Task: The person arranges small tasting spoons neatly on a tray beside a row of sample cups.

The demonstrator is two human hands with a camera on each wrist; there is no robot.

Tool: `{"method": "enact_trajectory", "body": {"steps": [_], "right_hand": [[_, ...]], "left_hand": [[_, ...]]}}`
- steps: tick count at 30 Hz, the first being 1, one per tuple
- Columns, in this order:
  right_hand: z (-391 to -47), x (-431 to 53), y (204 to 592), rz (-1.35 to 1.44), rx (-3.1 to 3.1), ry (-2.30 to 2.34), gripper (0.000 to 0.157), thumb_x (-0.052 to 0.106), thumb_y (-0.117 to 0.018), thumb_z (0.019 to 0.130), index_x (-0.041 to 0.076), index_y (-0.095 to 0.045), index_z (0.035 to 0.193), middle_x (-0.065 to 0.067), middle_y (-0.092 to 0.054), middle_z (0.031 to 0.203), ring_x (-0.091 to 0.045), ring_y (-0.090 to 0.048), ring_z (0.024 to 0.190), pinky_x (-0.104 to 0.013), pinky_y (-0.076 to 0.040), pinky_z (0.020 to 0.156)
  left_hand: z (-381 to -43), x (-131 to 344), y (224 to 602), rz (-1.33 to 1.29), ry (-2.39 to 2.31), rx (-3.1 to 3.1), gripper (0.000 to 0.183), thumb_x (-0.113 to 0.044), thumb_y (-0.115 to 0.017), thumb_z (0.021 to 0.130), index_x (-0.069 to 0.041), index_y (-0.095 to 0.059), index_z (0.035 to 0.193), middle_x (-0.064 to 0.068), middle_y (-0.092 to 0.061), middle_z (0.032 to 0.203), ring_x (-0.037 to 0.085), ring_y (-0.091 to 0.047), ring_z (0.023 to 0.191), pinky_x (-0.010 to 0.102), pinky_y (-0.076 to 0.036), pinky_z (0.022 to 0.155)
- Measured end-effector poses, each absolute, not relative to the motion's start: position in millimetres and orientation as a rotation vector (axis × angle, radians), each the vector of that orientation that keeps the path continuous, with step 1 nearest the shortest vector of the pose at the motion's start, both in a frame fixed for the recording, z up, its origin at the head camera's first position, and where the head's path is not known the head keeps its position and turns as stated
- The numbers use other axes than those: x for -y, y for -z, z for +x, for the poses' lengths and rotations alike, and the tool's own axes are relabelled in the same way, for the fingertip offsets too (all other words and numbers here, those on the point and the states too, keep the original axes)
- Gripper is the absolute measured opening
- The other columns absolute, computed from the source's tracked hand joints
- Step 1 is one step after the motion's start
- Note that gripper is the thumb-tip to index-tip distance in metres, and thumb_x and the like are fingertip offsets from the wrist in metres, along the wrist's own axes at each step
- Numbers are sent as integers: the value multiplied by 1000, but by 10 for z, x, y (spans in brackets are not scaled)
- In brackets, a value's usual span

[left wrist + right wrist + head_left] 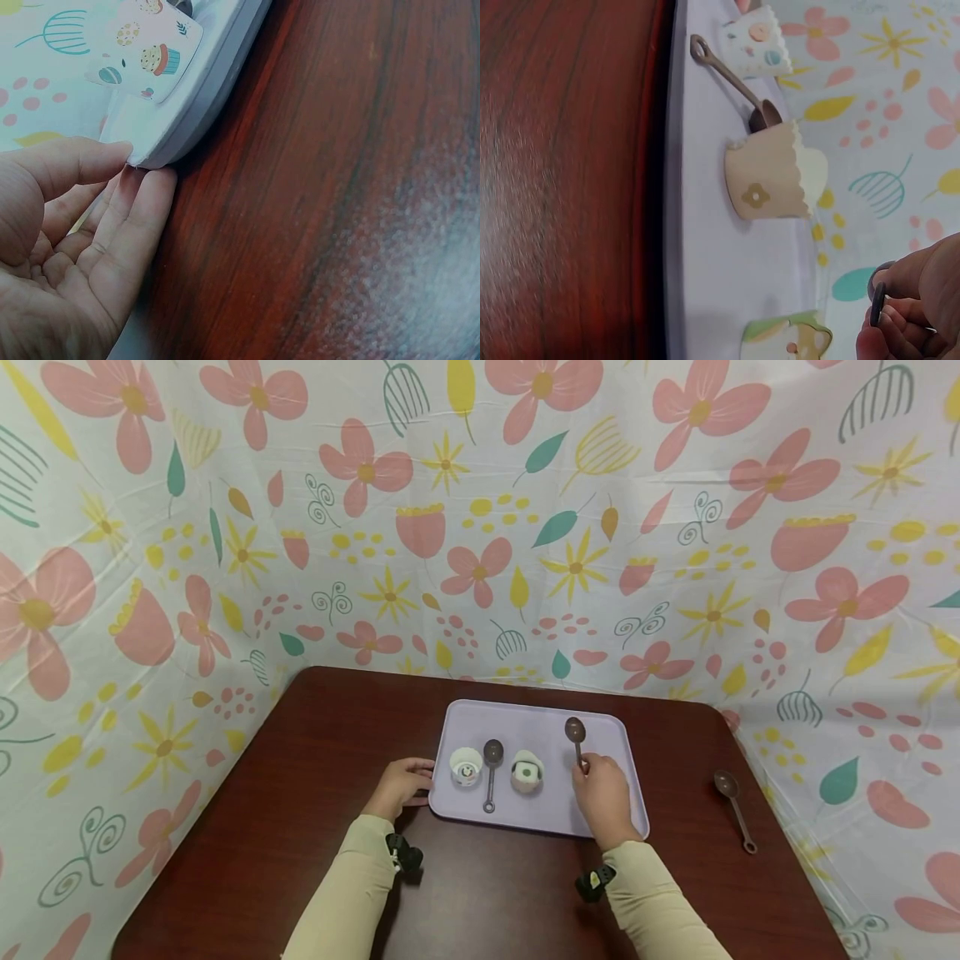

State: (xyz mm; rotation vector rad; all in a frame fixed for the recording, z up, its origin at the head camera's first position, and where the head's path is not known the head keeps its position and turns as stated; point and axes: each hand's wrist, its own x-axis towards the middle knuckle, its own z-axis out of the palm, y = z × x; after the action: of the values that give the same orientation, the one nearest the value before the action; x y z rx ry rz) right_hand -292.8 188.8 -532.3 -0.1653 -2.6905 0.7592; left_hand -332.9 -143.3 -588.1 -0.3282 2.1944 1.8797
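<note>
On the lavender tray (465,727), a dark brown spoon (576,732) is held by its handle between the thumb and fingers of my right hand (603,797). The handle's end (878,304) shows in the right wrist view. My left hand (401,787) pinches the tray's left edge; in the left wrist view the thumb (94,159) is on the rim with fingers below. A white patterned paper cup (467,768), a second brown spoon (491,775) and a beige paper cup (769,176) with something white inside are on the tray. Another cup (769,341) with an animal face appears partly in the right wrist view.
A third brown spoon (733,806) lies on the dark red-brown table (337,727), right of the tray. Floral fabric (480,568) hangs behind the table and along both sides.
</note>
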Motion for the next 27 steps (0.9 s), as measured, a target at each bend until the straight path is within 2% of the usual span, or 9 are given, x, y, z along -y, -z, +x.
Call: {"method": "enact_trajectory", "body": {"steps": [18, 27], "right_hand": [[-2903, -1673, 5455, -160, 2729, -795, 22, 7, -71, 90, -9, -72, 105, -16, -66, 82, -33, -62, 79, -49, -53, 70], [-2868, -1639, 5580, -105, 2700, -735, 19, 6, -72, 88, -9, -72, 100, -16, -67, 79, -35, -63, 79, -50, -53, 70]], "left_hand": [[-3310, 1438, 5859, -301, -1865, -2214, 40, 6, -70, 87, 1, -67, 126, 18, -67, 110, 25, -68, 91, 41, -63, 73], [-3302, 1441, 5847, -298, -1869, -2207, 39, 6, -70, 87, 1, -67, 126, 17, -67, 109, 24, -67, 90, 41, -63, 72]]}}
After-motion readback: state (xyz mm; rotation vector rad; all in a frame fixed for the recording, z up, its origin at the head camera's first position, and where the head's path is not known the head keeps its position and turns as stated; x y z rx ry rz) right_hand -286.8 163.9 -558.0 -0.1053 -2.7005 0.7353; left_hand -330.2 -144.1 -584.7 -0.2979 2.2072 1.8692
